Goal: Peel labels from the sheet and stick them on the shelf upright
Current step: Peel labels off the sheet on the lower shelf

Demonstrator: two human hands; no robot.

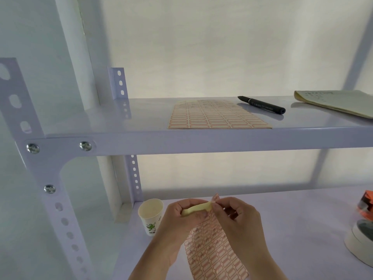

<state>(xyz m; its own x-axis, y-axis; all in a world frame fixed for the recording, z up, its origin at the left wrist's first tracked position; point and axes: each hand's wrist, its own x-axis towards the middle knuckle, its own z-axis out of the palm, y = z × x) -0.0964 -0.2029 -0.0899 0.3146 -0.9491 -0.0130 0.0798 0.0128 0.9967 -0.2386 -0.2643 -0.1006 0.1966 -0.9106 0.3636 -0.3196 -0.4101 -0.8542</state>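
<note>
A label sheet (214, 251) with red-bordered labels, several marked "A", hangs between my hands over the lower shelf. My left hand (179, 221) grips the sheet's top edge, which is folded back to show its yellow backing. My right hand (238, 217) pinches a small label (215, 198) lifted at the sheet's top corner. The white perforated shelf upright (60, 207) stands at the left, away from both hands. A second label sheet (218, 116) lies flat on the upper shelf.
A black marker (262, 105) and a yellowish notepad (339, 103) lie on the upper shelf (121, 120). A paper cup (151, 216) stands on the lower shelf just left of my left hand. Tape rolls (361, 235) and an orange object (367, 203) sit at the right edge.
</note>
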